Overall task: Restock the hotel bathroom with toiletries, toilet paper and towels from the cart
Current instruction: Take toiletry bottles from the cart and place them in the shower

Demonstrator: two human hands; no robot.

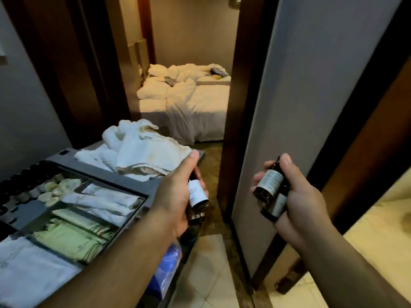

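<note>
My left hand [175,194] grips small dark toiletry bottles [197,194] with white labels, held just past the right edge of the cart. My right hand [295,196] holds two more dark labelled bottles [270,187] stacked in its fingers, in front of the grey door. The grey housekeeping cart [133,178] stands at the left. Its tray carries rows of dark bottle caps [20,185], white sachets [104,201] and green packets [71,234]. A heap of white towels [138,150] lies on the cart's far end.
A grey door [300,107] stands ajar on the right, with a bright tiled floor [378,230] behind it. Straight ahead, a doorway leads to an unmade white bed [193,101]. A blue plastic bag [171,261] hangs at the cart's side. Beige floor tiles [206,270] lie below.
</note>
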